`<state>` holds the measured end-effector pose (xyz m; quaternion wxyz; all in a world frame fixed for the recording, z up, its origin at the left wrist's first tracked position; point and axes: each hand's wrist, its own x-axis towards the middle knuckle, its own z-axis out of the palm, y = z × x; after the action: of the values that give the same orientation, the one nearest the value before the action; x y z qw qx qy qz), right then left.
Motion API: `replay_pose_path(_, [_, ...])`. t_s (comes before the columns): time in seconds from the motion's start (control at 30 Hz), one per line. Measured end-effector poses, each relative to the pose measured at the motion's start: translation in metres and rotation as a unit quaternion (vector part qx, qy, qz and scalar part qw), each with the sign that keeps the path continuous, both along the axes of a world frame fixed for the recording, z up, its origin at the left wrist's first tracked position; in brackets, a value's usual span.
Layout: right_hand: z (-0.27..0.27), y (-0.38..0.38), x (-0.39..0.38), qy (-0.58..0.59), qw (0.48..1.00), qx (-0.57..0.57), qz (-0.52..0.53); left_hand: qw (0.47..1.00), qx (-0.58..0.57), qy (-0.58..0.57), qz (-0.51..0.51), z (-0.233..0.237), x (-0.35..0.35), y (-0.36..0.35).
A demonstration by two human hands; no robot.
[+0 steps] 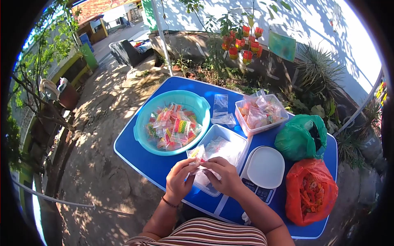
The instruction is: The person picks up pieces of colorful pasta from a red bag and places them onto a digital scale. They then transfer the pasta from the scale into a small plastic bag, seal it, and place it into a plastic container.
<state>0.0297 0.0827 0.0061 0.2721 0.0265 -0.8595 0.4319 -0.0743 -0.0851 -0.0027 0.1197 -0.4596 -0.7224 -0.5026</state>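
My left hand [179,177] and my right hand [223,175] meet over the near part of the white tub [242,148]. Between their closed fingertips is a small clear plastic bag [197,152] with yellowish and red contents. What exactly is inside it is too small to tell. Clear empty-looking bags [221,148] lie in the white tub under my right hand. Just beyond my left hand stands a turquoise basin [140,130] full of filled small packets [174,125] with colourful labels.
On the blue folding table [127,141] are a kitchen scale [266,167], a green plastic bag [295,141], an open red bag [296,197] of orange pieces, a clear box [269,127] of filled bags, and loose flat plastic bags [221,107]. A metal pole [162,39] rises behind the table.
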Motion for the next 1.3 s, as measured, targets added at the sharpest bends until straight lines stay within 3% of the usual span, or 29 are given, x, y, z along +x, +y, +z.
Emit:
replay_pose_path(0.13, [-0.003,-0.003,-0.052,0.040,0.998,0.041,0.009,0.993,-0.028,0.079,0.077,0.008,-0.046,0.004])
replay_pose_path(0.27, [0.004,-0.005,-0.054,-0.039,0.992,0.111,-0.045,0.965,-0.190,0.112,0.144,0.020,-0.054,0.011])
replay_pose_path(0.47, [-0.008,0.003,0.026,-0.098,0.977,0.155,-0.110,0.972,-0.213,0.094,-0.024,0.010,-0.012,0.025])
replay_pose_path(0.63, [0.002,0.014,0.106,-0.040,0.938,0.186,-0.290,0.962,-0.176,0.114,-0.175,0.005,0.045,0.065])
replay_pose_path(0.9, [0.001,0.029,0.246,-0.098,0.835,0.186,-0.508,0.902,-0.145,0.151,-0.378,0.006,0.138,0.148])
replay_pose_path(1.3, [-0.006,0.028,0.324,-0.150,0.781,0.140,-0.590,0.825,-0.158,0.214,-0.498,-0.003,0.222,0.209])
